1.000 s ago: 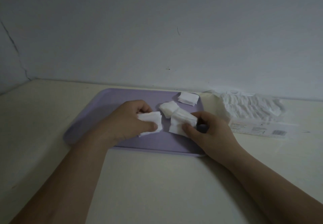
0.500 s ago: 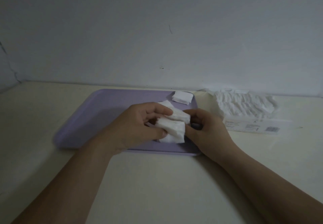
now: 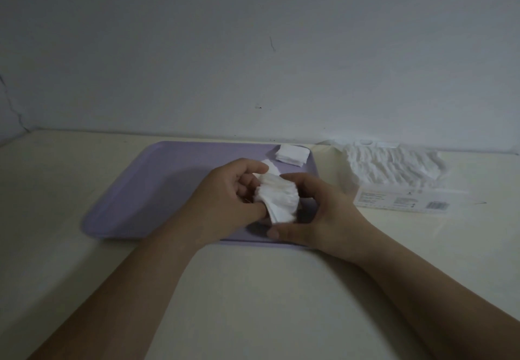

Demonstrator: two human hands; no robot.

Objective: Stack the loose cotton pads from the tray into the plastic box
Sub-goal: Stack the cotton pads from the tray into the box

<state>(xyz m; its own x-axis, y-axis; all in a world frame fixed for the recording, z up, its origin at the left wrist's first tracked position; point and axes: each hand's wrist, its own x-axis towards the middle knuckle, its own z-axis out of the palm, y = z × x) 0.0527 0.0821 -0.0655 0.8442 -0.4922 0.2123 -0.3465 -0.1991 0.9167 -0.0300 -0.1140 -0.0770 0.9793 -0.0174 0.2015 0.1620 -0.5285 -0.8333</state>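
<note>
A lilac tray (image 3: 157, 191) lies on the cream table. Above its right half, my left hand (image 3: 225, 205) and my right hand (image 3: 323, 213) hold one bundle of white cotton pads (image 3: 278, 199) between them, fingers curled round it from both sides. A small stack of pads (image 3: 292, 155) lies in the tray's far right corner. Another pad (image 3: 270, 166) peeks out behind my left fingers. To the right of the tray stands the clear plastic box (image 3: 402, 200), with a row of white pads (image 3: 394, 167) packed in it.
A grey wall runs right behind the table, with a side wall at the far left. The box carries a printed label with a barcode (image 3: 437, 205) on its front. Bare table surface (image 3: 253, 289) lies in front of the tray between my forearms.
My left hand carried its pads rightward to those in my right hand. The two bundles are now pressed together into one, held by both hands.
</note>
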